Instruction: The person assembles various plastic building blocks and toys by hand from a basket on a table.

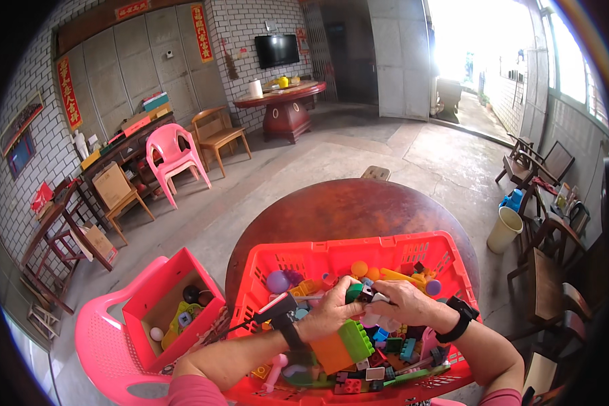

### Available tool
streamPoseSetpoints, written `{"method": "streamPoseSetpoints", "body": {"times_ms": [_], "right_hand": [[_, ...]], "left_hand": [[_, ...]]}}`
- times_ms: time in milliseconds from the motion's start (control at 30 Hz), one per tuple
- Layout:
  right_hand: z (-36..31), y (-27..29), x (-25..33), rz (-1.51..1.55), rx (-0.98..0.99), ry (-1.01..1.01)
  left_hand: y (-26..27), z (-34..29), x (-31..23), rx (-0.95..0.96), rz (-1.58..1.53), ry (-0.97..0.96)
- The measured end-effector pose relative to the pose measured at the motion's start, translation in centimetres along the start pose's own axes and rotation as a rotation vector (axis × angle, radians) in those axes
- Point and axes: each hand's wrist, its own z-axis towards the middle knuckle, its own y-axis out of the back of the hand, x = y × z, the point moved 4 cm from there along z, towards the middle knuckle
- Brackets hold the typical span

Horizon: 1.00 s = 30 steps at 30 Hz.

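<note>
Small green piece (353,292) pinched between thumb and fingers of left hand (333,308), narrow grip. Dark block (367,291) seen at the green piece's right end. Fingers of right hand (409,304) curled in close by the dark block; what exactly is pinched there can't be told. Pale bit (380,298) half covered by the right fingers, kind unclear.

Green piece is held above the middle of red crate (318,248), off the pile. Visible part's long axis runs roughly along the crate's far edge, green end toward left edge, dark end toward right edge. Full length hidden by fingers; whether green and dark are joined can't be made out.

Below the hands, orange plate (331,352) and lime bricks (356,341) are seen side by side, toward the near edge. Orange ball (358,269) placed by the far edge, purple ball (277,281) near the far left corner. Pile partly hidden by both forearms; small bricks hard to separate.

Crate is set on round table (345,203), near rim covered. Left of it, open pink box (142,318) is carried by pink chair (101,338).
</note>
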Motion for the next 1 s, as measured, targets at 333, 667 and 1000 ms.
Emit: {"method": "streamPoseSetpoints", "body": {"times_ms": [333, 667, 1000], "right_hand": [[-0.5, -1.9, -0.6, -0.273, 0.080, 0.180], [-0.2, -1.4, 1.1, -0.405, 0.001, 0.021], [0.1, -0.2, 0.0, -0.002, -0.084, -0.013]], "left_hand": [[0.1, -0.5, -2.1, -0.022, 0.613, -0.004], [0.5, -0.4, -1.9, 0.000, 0.427, 0.136], [0.6, 0.0, -0.9, 0.091, -0.186, 0.127]]}}
